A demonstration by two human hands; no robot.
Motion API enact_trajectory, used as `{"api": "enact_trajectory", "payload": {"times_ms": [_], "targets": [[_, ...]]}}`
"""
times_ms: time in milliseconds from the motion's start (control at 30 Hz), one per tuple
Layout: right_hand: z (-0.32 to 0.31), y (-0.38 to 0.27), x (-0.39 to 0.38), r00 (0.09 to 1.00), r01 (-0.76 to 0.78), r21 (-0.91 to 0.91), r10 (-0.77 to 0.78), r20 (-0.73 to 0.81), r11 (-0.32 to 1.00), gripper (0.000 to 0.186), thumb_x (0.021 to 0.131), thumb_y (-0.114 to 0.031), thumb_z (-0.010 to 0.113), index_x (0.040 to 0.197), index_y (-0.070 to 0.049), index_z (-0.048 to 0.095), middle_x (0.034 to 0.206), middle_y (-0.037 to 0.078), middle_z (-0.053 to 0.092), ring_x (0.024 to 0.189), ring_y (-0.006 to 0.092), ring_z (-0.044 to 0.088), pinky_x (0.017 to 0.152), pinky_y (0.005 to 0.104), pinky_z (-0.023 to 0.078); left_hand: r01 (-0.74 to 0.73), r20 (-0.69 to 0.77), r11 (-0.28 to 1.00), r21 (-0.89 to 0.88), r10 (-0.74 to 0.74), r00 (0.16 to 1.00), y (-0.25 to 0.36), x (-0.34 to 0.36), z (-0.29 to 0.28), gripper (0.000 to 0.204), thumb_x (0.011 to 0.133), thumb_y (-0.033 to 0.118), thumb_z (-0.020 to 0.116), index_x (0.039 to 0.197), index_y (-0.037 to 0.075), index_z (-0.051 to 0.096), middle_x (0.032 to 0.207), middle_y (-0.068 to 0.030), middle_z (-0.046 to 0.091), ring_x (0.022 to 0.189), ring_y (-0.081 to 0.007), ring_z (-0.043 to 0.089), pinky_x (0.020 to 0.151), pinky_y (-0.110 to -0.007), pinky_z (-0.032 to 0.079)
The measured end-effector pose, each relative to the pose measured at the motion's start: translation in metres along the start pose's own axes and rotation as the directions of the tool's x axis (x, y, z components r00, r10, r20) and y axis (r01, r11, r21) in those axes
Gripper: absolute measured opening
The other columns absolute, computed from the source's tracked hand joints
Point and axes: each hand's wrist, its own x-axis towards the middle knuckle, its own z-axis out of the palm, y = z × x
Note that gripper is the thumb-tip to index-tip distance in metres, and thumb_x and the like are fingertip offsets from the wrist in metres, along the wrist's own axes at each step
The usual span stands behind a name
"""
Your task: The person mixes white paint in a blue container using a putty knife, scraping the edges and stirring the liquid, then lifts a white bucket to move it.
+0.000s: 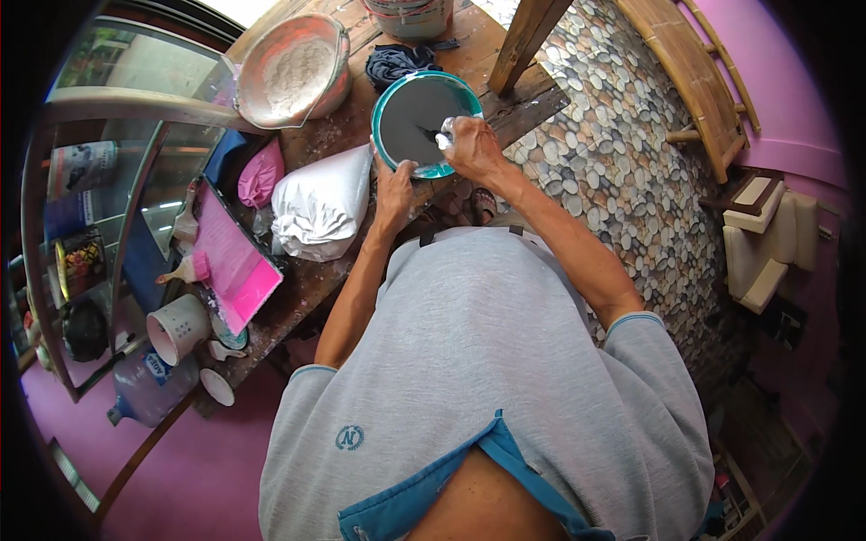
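Note:
A teal round bucket (406, 117) of smooth grey mixture sits at the edge of the wooden worktable. My left hand (395, 182) is closed on its near-left side. My right hand (474, 144) grips a white-smeared handle of a tool (445, 135) at the bucket's right side; a dark part of it dips into the mixture, its end hidden. A white sack (316, 207) lies just left of my left hand, and a bundle of dark cloth (397, 63) lies behind the bucket.
A pail of pale powder (293, 77) and another bucket (406, 13) stand behind. A pink paint tray (239, 279), brushes (194, 268) and a white cup (176, 329) lie left, beside a glass-paned frame (117, 113). A wooden post (523, 41) rises at right; beyond are bamboo furniture (672, 72) and cushions (767, 234).

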Motion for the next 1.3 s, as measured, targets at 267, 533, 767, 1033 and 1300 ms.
{"api": "enact_trajectory", "payload": {"times_ms": [267, 533, 767, 1033, 1300], "targets": [[-0.003, 0.008, 0.0, 0.993, -0.006, -0.14, -0.01, -0.114, 0.99, 0.016, 0.079, -0.012, 0.054, 0.083, 0.002, 0.06, 0.083, 0.023, 0.062, 0.078, 0.04, 0.063, 0.07, 0.0459, 0.051, -0.057, 0.07, 0.998, 0.021, 0.056, 0.996, 0.008, -0.004, 0.0, 0.077, 0.08, 0.011, 0.054, 0.143, -0.002, 0.012, 0.136, -0.0208, 0.034, 0.124, -0.0281, 0.036, 0.105, -0.033, 0.028], [0.002, -0.008, 0.0, 0.993, -0.117, 0.128, 0.12, -0.019, 0.985, 0.018, 0.072, -0.015, 0.06, 0.073, 0.003, 0.064, 0.074, 0.026, 0.063, 0.075, 0.0402, 0.064, 0.072, 0.0438, 0.052, -0.136, 0.098, 0.983, 0.121, 0.124, 0.987, 0.056, -0.021, 0.023, 0.074, 0.081, 0.006, 0.056, 0.141, -0.002, 0.015, 0.13, -0.0175, 0.04, 0.116, -0.0243, 0.044, 0.1, -0.033, 0.035], [0.0, 0.017, 0.019, 0.982, 0.01, -0.109, -0.031, -0.187, 0.994, 0.019, 0.072, -0.014, 0.059, 0.078, 0.003, 0.063, 0.081, 0.025, 0.064, 0.078, 0.04, 0.064, 0.073, 0.0451, 0.052, -0.048, 0.12, 0.998, -0.042, 0.052, 0.991, 0.026, -0.009, 0.009, 0.07, 0.081, 0.005, 0.056, 0.139, -0.001, 0.018, 0.123, -0.0161, 0.046, 0.11, -0.0226, 0.049, 0.095, -0.032, 0.041], [-0.004, 0.009, 0.007, 1.0, -0.007, 0.038, 0.007, 0.013, 0.999, 0.02, 0.073, -0.013, 0.058, 0.083, 0.003, 0.065, 0.084, 0.027, 0.063, 0.079, 0.0408, 0.063, 0.073, 0.0452, 0.052, -0.125, 0.166, 0.989, 0.074, 0.111, 0.98, 0.051, -0.015, 0.027, 0.074, 0.08, 0.003, 0.054, 0.141, 0.007, 0.012, 0.125, -0.0153, 0.039, 0.114, -0.0245, 0.047, 0.088, -0.037, 0.051], [-0.01, 0.019, 0.004, 0.997, -0.029, -0.12, 0.02, -0.071, 0.992, 0.019, 0.076, -0.014, 0.056, 0.081, 0.002, 0.063, 0.078, 0.024, 0.063, 0.078, 0.0408, 0.063, 0.072, 0.0459, 0.052, -0.096, 0.07, 0.994, 0.049, 0.092, 0.993, 0.024, 0.0, 0.019, 0.078, 0.078, 0.001, 0.054, 0.142, 0.006, 0.008, 0.124, -0.0175, 0.039, 0.108, -0.0269, 0.052, 0.082, -0.035, 0.055]]}}
